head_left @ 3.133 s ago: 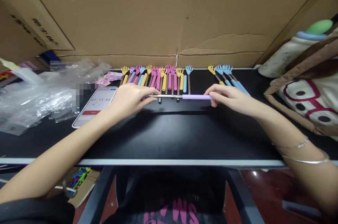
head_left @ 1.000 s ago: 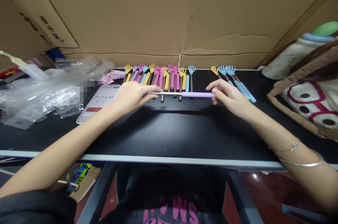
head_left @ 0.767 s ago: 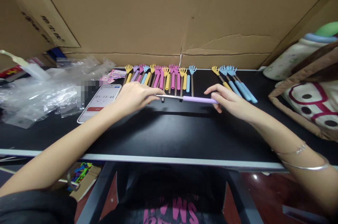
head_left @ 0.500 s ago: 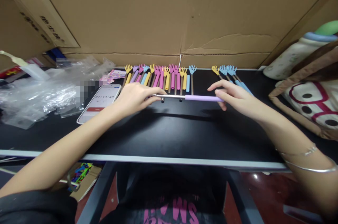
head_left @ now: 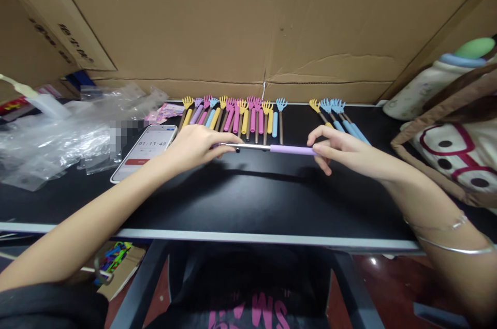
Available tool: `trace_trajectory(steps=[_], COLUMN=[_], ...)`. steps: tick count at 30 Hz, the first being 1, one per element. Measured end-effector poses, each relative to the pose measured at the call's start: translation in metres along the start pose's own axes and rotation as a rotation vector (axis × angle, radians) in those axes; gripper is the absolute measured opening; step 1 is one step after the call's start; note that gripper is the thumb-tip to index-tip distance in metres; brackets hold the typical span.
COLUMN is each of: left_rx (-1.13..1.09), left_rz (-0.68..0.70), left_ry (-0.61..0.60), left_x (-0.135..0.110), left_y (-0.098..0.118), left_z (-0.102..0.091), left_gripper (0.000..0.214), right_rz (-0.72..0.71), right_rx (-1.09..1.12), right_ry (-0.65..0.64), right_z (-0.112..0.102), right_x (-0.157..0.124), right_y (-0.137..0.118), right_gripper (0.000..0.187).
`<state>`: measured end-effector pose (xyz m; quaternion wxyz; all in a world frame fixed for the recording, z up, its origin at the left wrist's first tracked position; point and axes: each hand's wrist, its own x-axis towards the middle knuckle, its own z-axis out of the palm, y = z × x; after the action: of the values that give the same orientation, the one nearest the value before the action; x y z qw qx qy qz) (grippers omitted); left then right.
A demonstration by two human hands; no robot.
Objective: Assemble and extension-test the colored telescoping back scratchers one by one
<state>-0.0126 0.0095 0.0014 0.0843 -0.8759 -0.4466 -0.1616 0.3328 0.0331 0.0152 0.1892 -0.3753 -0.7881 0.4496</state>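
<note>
A back scratcher with a purple handle (head_left: 291,149) and a thin metal rod is held level above the black table. My left hand (head_left: 194,148) is closed around the rod's left end, and its palm hides the scratcher's head. At the other end, the thumb and fingers of my right hand (head_left: 345,150) pinch the tip of the purple handle, with the lower fingers loosely curled. Behind my hands lies a row of back scratchers (head_left: 244,117) in pink, yellow, blue and purple. Farther right is a smaller group of blue scratchers (head_left: 341,117) with a yellow one (head_left: 316,106).
A phone (head_left: 147,150) showing a timer lies beside my left wrist, near a heap of clear plastic bags (head_left: 70,132). At the right are a bottle (head_left: 427,80) and a fabric bag (head_left: 458,148). Cardboard (head_left: 233,18) stands behind the table (head_left: 248,205).
My right hand and the purple handle have shifted slightly left and down. The left hand has barely moved and keeps its hold on the rod.
</note>
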Motion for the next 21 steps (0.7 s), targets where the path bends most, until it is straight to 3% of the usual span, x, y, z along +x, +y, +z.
trace_trajectory(steps=[7,15,21], left_rx=[0.028,0.035,0.033], left_rz=[0.022,0.020,0.013], left_ry=[0.014,-0.009,-0.085], left_x=[0.000,0.001,0.000], left_y=[0.004,0.003,0.000], left_z=[0.001,0.000,-0.003], left_gripper=[0.033,0.032,0.033], right_rz=[0.090,0.082,0.069], right_rx=[0.019,-0.311,-0.316], right_ry=[-0.040,-0.096,-0.106], right_z=[0.002,-0.002,-0.007], right_x=[-0.002,-0.005,-0.006], right_y=[0.001,-0.009,-0.009], right_gripper=[0.044,0.044,0.045])
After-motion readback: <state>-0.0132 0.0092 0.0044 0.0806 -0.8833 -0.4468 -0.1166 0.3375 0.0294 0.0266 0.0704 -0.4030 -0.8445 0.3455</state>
